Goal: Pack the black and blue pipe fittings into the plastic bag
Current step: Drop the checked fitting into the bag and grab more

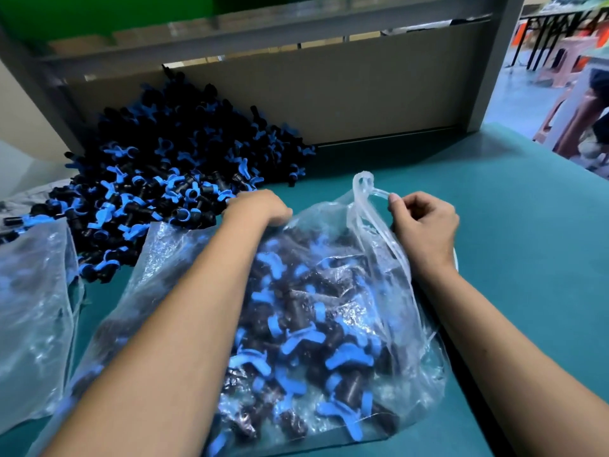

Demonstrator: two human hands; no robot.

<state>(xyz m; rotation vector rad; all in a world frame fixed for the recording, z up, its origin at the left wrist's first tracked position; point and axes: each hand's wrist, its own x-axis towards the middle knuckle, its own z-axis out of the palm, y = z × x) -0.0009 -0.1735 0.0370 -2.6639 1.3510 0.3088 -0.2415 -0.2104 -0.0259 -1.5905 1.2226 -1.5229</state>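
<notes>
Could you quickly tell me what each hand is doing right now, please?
Left hand: at the pile of fittings by the bag's mouth; fingers hidden, grip cannot be told.
Right hand: closed, pinching the plastic bag by its handle.

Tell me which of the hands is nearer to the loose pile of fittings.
Left. The left hand touches the near edge of the pile. The right hand is apart from it, pinching the plastic bag's handle.

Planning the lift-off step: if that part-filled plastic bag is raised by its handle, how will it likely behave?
The plastic bag is thin, crinkled film, so probably floppy, sagging around its load. The many fittings inside likely make it bottom-heavy. The right hand pinches a stretched handle loop, which may dig in.
</notes>
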